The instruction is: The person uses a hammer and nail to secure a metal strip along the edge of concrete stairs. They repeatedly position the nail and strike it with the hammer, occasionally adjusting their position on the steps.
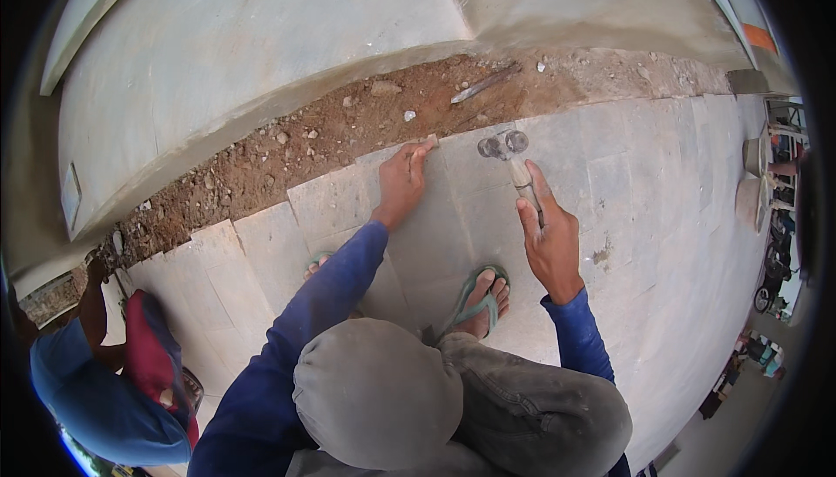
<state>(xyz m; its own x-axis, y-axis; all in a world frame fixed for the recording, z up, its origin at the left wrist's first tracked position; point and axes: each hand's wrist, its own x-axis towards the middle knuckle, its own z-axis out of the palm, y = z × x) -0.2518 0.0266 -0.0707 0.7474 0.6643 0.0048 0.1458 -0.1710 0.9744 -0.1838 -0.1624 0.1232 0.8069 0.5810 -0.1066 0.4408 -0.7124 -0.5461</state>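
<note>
My right hand is closed around the wooden handle of a hammer. Its metal head has two rounded faces and is raised over the pale paving tiles. At the tiles' far edge, my left hand is closed in a pinch, fingertips beside the soil. A small pale bit shows at those fingertips, too small to name. Beyond them runs a strip of brown soil with stones in it. The hammer head is to the right of my left hand, apart from it.
A long dark pointed piece lies on the soil. A smooth grey wall curves behind it. At the left, a co-worker in a blue shirt crouches near the tile edge. Round containers stand at the far right.
</note>
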